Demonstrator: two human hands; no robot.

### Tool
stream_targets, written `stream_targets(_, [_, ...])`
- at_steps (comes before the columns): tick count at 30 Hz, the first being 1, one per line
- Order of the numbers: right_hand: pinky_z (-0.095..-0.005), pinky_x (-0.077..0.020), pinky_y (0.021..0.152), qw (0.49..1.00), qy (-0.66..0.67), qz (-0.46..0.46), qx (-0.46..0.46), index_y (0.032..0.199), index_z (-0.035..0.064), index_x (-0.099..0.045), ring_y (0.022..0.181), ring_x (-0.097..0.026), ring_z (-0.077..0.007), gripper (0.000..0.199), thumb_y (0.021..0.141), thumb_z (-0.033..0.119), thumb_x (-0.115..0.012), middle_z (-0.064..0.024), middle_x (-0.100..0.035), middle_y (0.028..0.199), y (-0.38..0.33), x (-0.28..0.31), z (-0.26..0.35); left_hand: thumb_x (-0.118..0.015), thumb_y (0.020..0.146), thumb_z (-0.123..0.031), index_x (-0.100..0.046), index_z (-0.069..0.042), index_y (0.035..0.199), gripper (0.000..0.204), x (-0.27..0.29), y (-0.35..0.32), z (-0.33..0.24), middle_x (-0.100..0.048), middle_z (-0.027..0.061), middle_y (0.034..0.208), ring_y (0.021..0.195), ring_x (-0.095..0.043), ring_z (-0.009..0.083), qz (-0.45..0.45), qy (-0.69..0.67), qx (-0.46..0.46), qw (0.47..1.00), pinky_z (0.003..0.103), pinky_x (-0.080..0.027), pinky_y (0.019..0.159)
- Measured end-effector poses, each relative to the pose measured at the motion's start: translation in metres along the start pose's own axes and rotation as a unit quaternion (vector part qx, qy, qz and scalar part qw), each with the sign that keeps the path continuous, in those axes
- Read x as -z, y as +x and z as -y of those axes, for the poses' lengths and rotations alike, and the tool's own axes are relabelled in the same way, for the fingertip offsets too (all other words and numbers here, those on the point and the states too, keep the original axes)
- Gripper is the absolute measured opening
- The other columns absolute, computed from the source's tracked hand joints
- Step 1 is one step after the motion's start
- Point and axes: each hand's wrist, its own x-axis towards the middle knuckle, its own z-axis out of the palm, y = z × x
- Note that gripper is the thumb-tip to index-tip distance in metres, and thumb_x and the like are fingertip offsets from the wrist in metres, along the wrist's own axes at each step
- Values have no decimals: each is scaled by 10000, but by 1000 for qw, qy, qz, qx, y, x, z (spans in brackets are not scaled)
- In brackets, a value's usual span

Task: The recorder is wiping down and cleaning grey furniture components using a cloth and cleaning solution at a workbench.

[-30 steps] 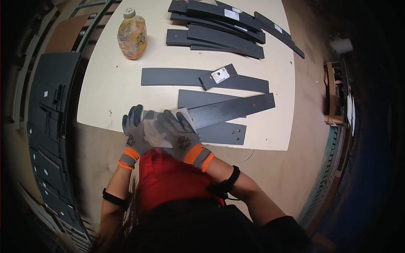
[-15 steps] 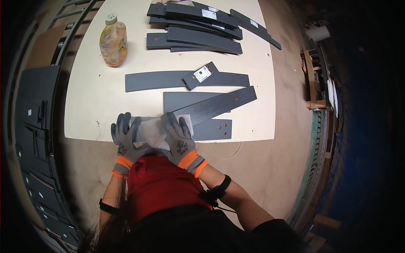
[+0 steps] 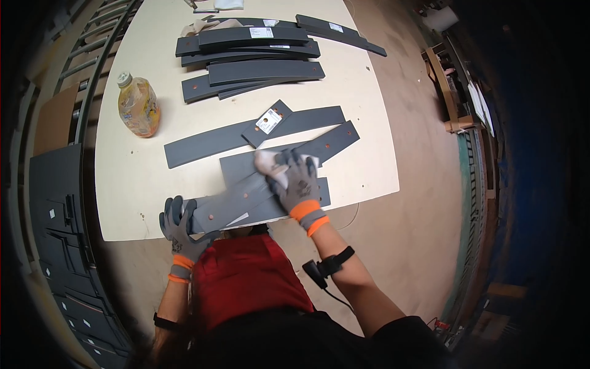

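Note:
A long dark grey board (image 3: 224, 204) with drilled holes lies slantwise near the table's front edge. My left hand (image 3: 184, 229), in a grey glove with an orange cuff, grips its near left end, thumb and fingers on either side. Further along, my right hand (image 3: 299, 183), gloved alike, presses a pale cloth (image 3: 268, 163) onto the board's top; the cloth is blurred by motion. Beneath the slanted board lie other dark boards, one showing at the front (image 3: 264, 209) and one behind (image 3: 232, 166). A curved board (image 3: 200, 143) beyond them bears a short labelled piece (image 3: 279, 112) across it.
Several dark curved boards (image 3: 264, 72) are piled at the table's far side, with a crumpled cloth (image 3: 212, 26) beside them. A bottle of orange drink (image 3: 140, 107) stands at the left. Dark panels (image 3: 55, 184) are stacked off the table's left side; a roller conveyor (image 3: 92, 52) runs behind.
My right hand has swept the cloth to the right and away along the board. My left hand stays at the board's near end. The view has turned and shifted.

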Motion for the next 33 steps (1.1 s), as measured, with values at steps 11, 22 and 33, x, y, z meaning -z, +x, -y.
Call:
stream_targets(11, [-481, -190, 1176, 984, 153, -45, 79, 1374, 61, -462, 1449, -206, -334, 636, 864, 426, -571, -143, -343, 1488, -2, -8, 64, -862, 481, -464, -567, -125, 1297, 932, 3, 3, -5, -474, 181, 1382, 1327, -376, 404, -16, -13, -8, 1000, 520, -310, 1043])
stream_targets(22, [-445, -152, 1200, 987, 91, -117, -64, 1439, 82, -406, 1424, -275, -323, 658, 859, 314, -615, -134, -363, 1512, 51, -9, -156, -843, 515, -520, -577, -93, 1287, 921, 16, 5, -3, -465, 184, 1404, 1308, -403, 421, 33, 16, 8, 999, 526, -337, 1057])
stream_targets(33, [-339, -431, 978, 636, 769, -39, -49, 1331, -23, -486, 1150, -519, -220, 664, 983, 538, -417, -128, -546, 1261, 107, 93, -229, -729, 725, -183, -516, -66, 1325, 647, -9, 22, -159, -477, 171, 1375, 1303, -438, 389, -70, -73, -48, 994, 617, -239, 1121])
